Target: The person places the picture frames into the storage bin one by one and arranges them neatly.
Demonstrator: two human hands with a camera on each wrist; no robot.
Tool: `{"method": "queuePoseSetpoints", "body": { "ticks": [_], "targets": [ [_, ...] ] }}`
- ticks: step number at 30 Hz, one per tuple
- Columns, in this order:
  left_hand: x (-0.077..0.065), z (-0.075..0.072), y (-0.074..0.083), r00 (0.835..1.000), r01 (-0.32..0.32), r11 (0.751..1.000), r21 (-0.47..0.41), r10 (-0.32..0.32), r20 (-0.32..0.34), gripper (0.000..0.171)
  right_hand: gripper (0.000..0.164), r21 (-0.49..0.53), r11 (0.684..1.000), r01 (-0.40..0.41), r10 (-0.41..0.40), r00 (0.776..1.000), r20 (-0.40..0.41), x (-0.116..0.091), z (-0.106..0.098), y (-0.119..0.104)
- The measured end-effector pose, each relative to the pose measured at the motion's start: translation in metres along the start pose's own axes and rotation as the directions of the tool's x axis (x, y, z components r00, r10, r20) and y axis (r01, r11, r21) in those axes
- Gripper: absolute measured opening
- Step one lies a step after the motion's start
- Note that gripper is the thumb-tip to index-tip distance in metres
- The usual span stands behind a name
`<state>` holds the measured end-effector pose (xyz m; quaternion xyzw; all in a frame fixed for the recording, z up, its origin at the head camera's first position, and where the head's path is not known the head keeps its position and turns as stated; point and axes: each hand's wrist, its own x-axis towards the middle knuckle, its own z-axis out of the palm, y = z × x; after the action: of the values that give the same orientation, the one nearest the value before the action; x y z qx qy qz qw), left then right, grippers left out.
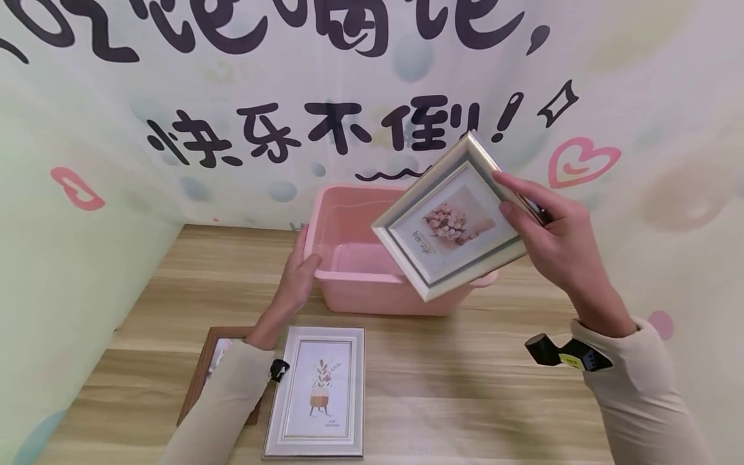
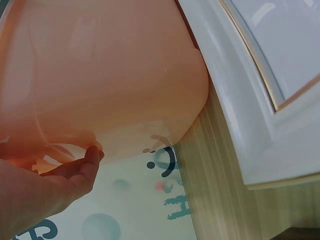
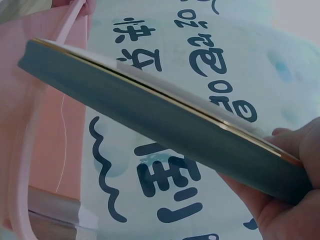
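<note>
My right hand (image 1: 560, 242) grips a silver picture frame (image 1: 453, 219) by its right edge, thumb on the front. The frame, with a pink flower picture, is tilted in the air above the right part of a pink plastic basin (image 1: 378, 294). Seen edge-on in the right wrist view, the same picture frame (image 3: 150, 120) crosses in front of the basin's rim. At the basin's left rim, my left hand (image 1: 299, 274) holds on with its thumb over the edge. The left wrist view shows that hand (image 2: 65, 187) against the basin's side (image 2: 110, 65).
A white picture frame (image 1: 357, 394) with a plant print lies on the wooden table (image 1: 465, 400) before the basin. Left of it is a brown picture frame (image 1: 200, 374), partly hidden under my left sleeve. Printed walls (image 1: 250, 206) stand close behind and at both sides.
</note>
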<state>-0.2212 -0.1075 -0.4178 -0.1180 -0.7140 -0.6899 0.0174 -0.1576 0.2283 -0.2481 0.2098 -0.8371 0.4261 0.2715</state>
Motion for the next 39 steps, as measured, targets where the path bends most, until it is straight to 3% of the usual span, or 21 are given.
{"method": "queuePoseSetpoints", "body": {
  "ticks": [5,14,21,28,39],
  "targets": [
    [-0.001,-0.001,0.0,1.0,-0.004,1.0,-0.006,0.004,0.003,0.068,0.03,-0.008,1.0,0.007,-0.008,0.998,-0.055,0.006,0.008,-0.004],
    [0.001,0.001,0.0,1.0,-0.013,1.0,0.013,0.013,-0.007,0.066,0.037,-0.107,0.993,-0.043,0.036,0.997,-0.062,0.017,0.019,-0.009],
    [-0.001,0.002,0.0,1.0,0.01,1.0,0.014,-0.01,-0.004,0.067,0.044,-0.203,0.973,-0.113,0.123,0.992,0.037,0.019,0.032,-0.002],
    [-0.001,-0.001,0.001,1.0,0.022,1.0,0.022,-0.022,-0.004,0.069,0.049,-0.259,0.957,-0.132,0.168,0.979,0.12,0.02,0.045,0.014],
    [0.001,-0.001,-0.001,1.0,0.017,1.0,0.006,-0.017,-0.004,0.069,0.053,-0.313,0.924,-0.22,0.295,0.93,0.218,0.019,0.063,0.034]
  ]
}}
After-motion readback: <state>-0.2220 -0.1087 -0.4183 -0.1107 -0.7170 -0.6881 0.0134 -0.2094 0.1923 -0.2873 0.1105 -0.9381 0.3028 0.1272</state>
